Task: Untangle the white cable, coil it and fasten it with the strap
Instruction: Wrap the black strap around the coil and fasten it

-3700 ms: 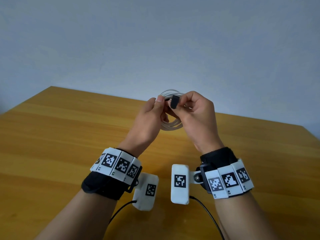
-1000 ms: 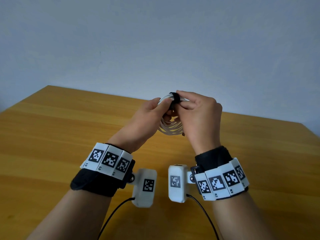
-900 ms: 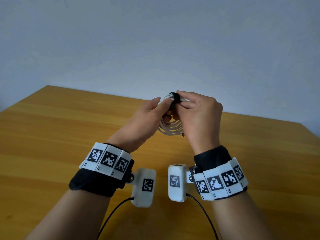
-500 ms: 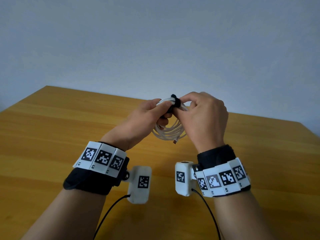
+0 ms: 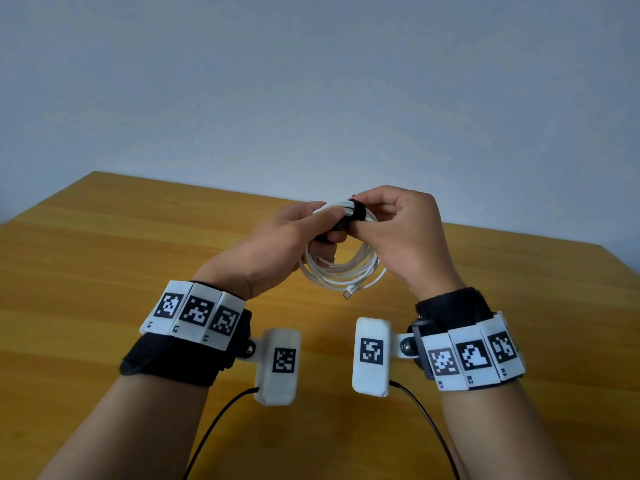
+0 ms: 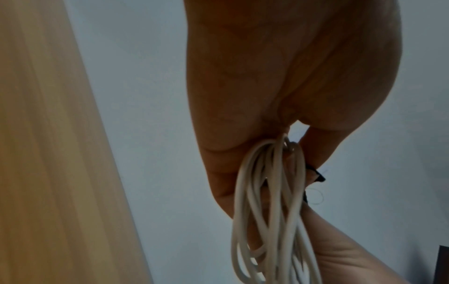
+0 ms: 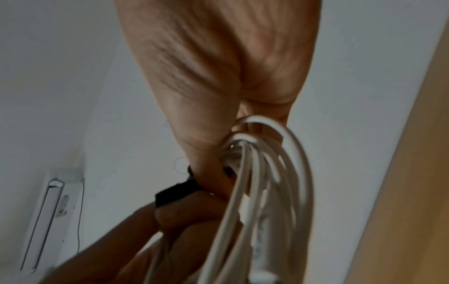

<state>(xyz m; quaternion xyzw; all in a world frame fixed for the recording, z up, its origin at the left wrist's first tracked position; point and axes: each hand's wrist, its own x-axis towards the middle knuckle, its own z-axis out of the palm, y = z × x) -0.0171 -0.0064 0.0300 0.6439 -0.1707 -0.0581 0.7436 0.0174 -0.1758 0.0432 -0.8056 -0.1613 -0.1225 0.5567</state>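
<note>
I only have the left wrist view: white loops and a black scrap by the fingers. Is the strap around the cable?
Observer: Yes. The head view shows the strap wrapped around the top of the coiled cable.
Operator: Who's holding it?
Observer: The right hand pinches the strap, next to where the left hand grips the cable.
Operator: Any loose end?
Observer: One plug pokes out at the bottom of the coil, hanging above the table.
</note>
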